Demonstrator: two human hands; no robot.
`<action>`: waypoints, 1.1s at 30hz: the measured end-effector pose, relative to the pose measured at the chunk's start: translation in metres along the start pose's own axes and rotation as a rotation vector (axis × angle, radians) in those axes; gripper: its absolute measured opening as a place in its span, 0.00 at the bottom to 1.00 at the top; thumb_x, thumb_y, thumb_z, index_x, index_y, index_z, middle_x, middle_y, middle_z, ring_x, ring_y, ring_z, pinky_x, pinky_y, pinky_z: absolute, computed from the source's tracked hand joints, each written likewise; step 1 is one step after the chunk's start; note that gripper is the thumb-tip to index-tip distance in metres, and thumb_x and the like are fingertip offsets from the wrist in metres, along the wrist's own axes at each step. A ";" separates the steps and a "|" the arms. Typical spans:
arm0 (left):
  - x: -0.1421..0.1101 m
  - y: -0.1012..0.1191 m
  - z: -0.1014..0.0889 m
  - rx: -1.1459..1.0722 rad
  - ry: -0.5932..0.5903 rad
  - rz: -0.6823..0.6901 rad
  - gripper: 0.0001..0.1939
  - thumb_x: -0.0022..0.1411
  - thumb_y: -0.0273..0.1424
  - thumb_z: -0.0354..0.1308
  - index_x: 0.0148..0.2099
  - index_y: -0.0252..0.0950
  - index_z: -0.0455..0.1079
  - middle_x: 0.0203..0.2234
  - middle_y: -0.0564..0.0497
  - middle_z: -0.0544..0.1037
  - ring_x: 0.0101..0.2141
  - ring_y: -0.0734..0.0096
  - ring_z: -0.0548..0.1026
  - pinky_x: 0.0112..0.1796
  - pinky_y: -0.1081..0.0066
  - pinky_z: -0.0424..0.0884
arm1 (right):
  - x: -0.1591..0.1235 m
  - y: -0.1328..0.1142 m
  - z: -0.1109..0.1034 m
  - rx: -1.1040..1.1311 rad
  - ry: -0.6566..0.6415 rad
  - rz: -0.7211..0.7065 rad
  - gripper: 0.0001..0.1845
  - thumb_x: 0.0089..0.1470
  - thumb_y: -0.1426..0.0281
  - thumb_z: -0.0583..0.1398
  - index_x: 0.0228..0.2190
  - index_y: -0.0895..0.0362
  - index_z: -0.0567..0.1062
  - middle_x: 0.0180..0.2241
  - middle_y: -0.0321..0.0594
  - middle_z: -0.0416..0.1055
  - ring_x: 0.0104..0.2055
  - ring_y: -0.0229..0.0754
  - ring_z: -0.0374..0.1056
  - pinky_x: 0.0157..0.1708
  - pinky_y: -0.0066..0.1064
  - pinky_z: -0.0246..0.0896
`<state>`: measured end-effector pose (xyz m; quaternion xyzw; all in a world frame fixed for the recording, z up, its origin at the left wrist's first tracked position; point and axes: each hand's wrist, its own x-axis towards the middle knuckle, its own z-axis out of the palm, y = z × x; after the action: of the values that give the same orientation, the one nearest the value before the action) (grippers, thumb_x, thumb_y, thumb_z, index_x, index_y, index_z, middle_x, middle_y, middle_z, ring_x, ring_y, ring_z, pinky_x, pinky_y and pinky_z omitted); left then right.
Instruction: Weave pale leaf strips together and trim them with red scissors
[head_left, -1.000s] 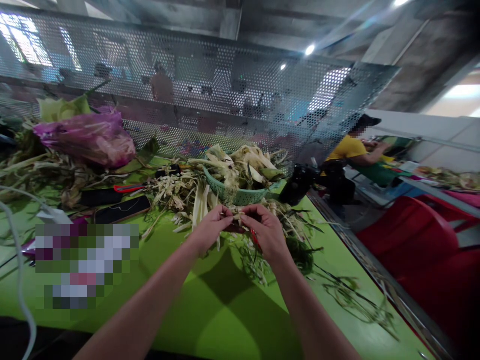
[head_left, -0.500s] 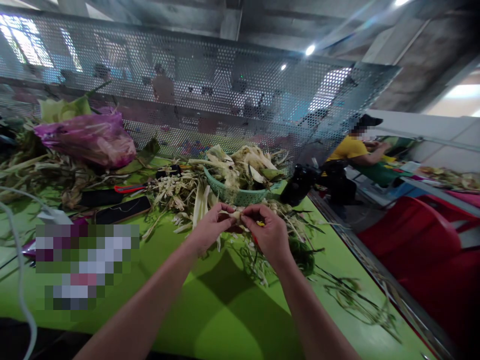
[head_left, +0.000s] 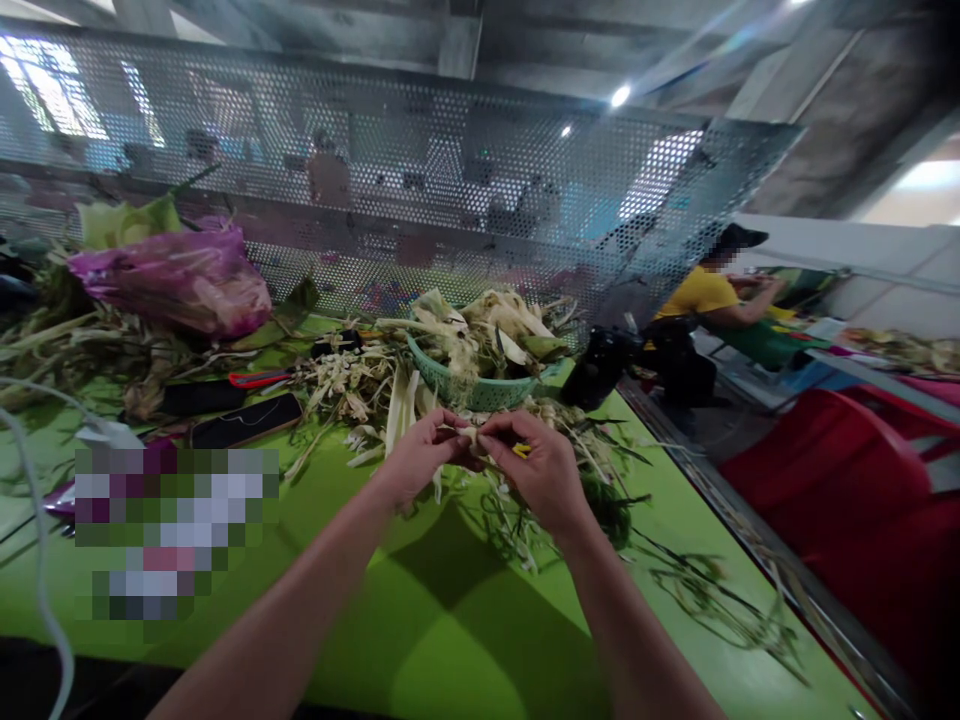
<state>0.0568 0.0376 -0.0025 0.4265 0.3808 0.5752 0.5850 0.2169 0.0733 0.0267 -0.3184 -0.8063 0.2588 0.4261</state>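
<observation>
My left hand (head_left: 420, 458) and my right hand (head_left: 536, 462) meet above the green table (head_left: 420, 620), fingers pinched together on a small pale strip of leaf (head_left: 471, 435). A bit of yellow (head_left: 522, 450) shows under my right fingers. Just beyond my hands stands a teal plastic basket (head_left: 480, 392) heaped with pale husks and leaves. Loose pale strips (head_left: 367, 390) lie to its left, and dark green stalks (head_left: 607, 500) lie to the right of my right hand.
A pink plastic bag (head_left: 180, 275) tops a heap of stalks at the far left. Two dark phones (head_left: 244, 420), red-handled scissors (head_left: 259, 377) and a white cable (head_left: 34, 520) lie on the left. A perforated metal screen (head_left: 420, 200) backs the table. A person in yellow (head_left: 705, 295) sits at the right, near red chairs (head_left: 840, 470).
My hands have stayed in place; the fingers have shifted slightly on the pale strip, and a yellow bit now shows under my right fingers.
</observation>
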 end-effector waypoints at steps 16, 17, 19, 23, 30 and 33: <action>0.004 -0.002 -0.010 0.260 -0.143 0.085 0.08 0.56 0.31 0.58 0.36 0.35 0.62 0.26 0.53 0.72 0.26 0.73 0.74 0.30 0.70 0.68 | 0.003 0.011 -0.014 -0.082 -0.231 0.083 0.07 0.52 0.68 0.58 0.29 0.54 0.77 0.25 0.34 0.73 0.28 0.39 0.67 0.30 0.29 0.59; 0.005 -0.003 -0.010 0.266 -0.142 0.087 0.08 0.56 0.31 0.58 0.36 0.35 0.62 0.26 0.53 0.72 0.26 0.73 0.74 0.30 0.71 0.68 | 0.004 0.008 -0.015 -0.131 -0.227 0.052 0.06 0.52 0.69 0.58 0.29 0.54 0.77 0.25 0.34 0.73 0.28 0.39 0.67 0.30 0.28 0.58; 0.005 -0.004 -0.011 0.271 -0.144 0.080 0.08 0.56 0.31 0.57 0.37 0.35 0.62 0.26 0.53 0.72 0.25 0.73 0.74 0.30 0.71 0.68 | 0.004 0.003 -0.014 -0.201 -0.223 0.007 0.06 0.52 0.71 0.58 0.28 0.55 0.75 0.26 0.35 0.73 0.28 0.39 0.67 0.29 0.28 0.57; 0.004 -0.002 -0.012 0.256 -0.132 0.037 0.08 0.56 0.30 0.56 0.38 0.35 0.62 0.25 0.54 0.73 0.24 0.74 0.74 0.30 0.73 0.66 | 0.005 -0.002 -0.010 -0.287 -0.184 -0.019 0.06 0.52 0.73 0.56 0.28 0.55 0.73 0.27 0.37 0.72 0.29 0.39 0.65 0.29 0.28 0.55; 0.000 0.008 -0.008 0.237 -0.125 0.027 0.09 0.55 0.31 0.58 0.36 0.35 0.62 0.22 0.55 0.71 0.23 0.76 0.71 0.27 0.74 0.66 | 0.002 0.008 -0.002 -0.308 -0.077 -0.016 0.04 0.53 0.72 0.55 0.30 0.56 0.70 0.29 0.38 0.70 0.32 0.40 0.65 0.33 0.29 0.56; -0.002 0.010 -0.007 0.253 -0.140 0.031 0.09 0.54 0.32 0.59 0.34 0.34 0.63 0.23 0.54 0.71 0.24 0.77 0.70 0.26 0.76 0.63 | 0.003 0.011 -0.001 -0.265 -0.043 0.000 0.05 0.54 0.71 0.54 0.29 0.56 0.70 0.29 0.38 0.70 0.32 0.40 0.65 0.32 0.29 0.56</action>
<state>0.0467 0.0356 0.0048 0.5416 0.4020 0.5005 0.5428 0.2199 0.0826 0.0215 -0.3664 -0.8423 0.1569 0.3628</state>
